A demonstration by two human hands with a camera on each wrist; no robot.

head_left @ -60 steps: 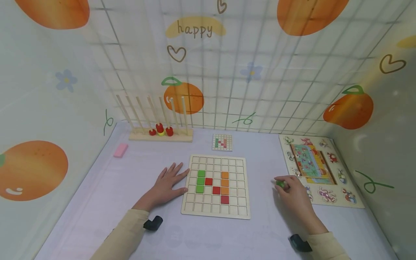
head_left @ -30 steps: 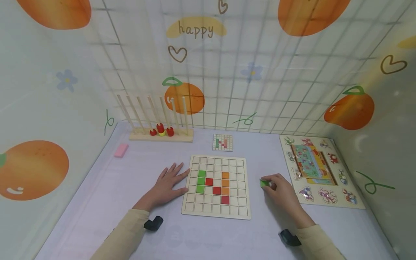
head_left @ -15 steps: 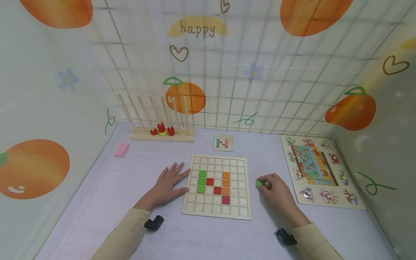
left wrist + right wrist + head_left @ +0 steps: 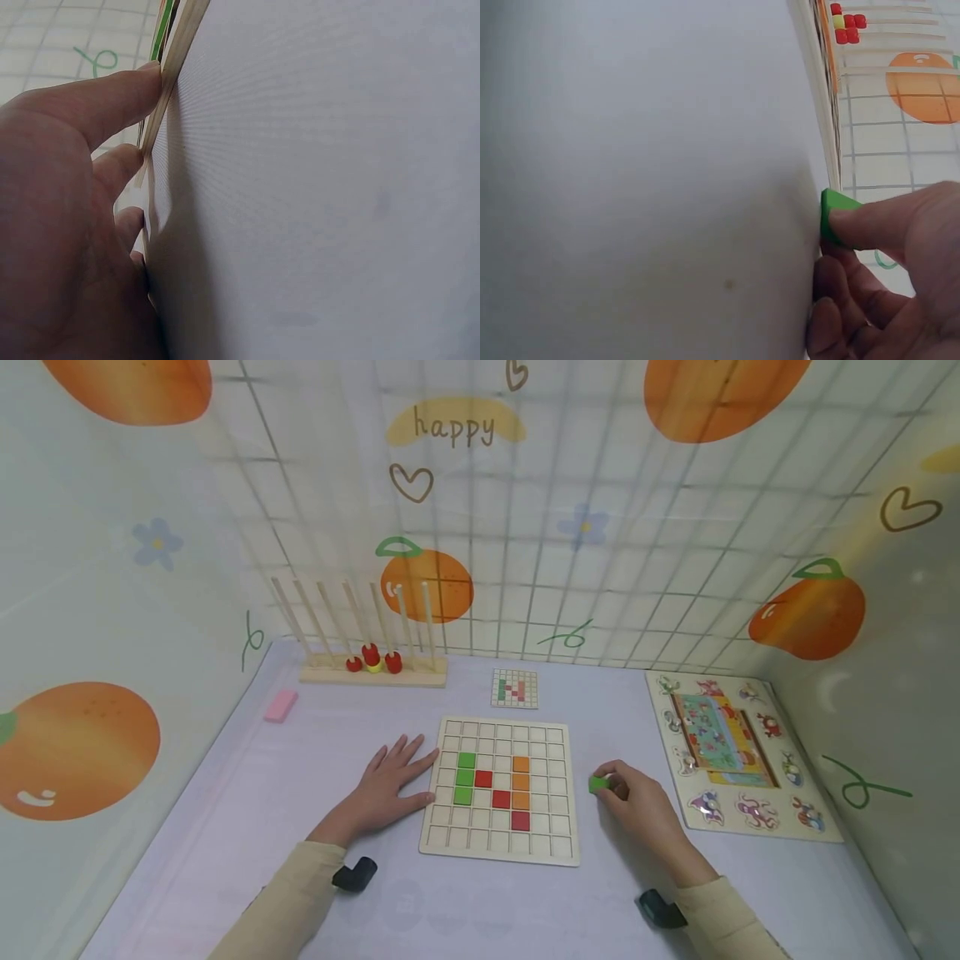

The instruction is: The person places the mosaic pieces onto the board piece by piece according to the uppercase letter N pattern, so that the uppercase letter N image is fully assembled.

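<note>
My right hand (image 4: 641,810) pinches a small green square tile (image 4: 597,784) between thumb and fingers, just right of the wooden grid board (image 4: 495,847). The right wrist view shows the same green tile (image 4: 838,214) low over the white cloth. On the board lie a column of green tiles (image 4: 465,779), a diagonal of red tiles (image 4: 501,799) and a column of orange tiles (image 4: 521,783). My left hand (image 4: 386,789) lies flat with fingers spread, its thumb and a fingertip at the board's left edge. In the left wrist view, the hand (image 4: 67,150) touches that edge.
Behind the board lies a small card (image 4: 514,689) with a printed coloured grid. A wooden peg rack (image 4: 375,675) with red and yellow beads stands at the back left, near a pink block (image 4: 281,706). A picture puzzle board (image 4: 750,818) lies at the right.
My right hand has moved left from beside the puzzle board, carrying the green tile close to the grid board; it has barely moved in the last half second. The left hand stays put.
</note>
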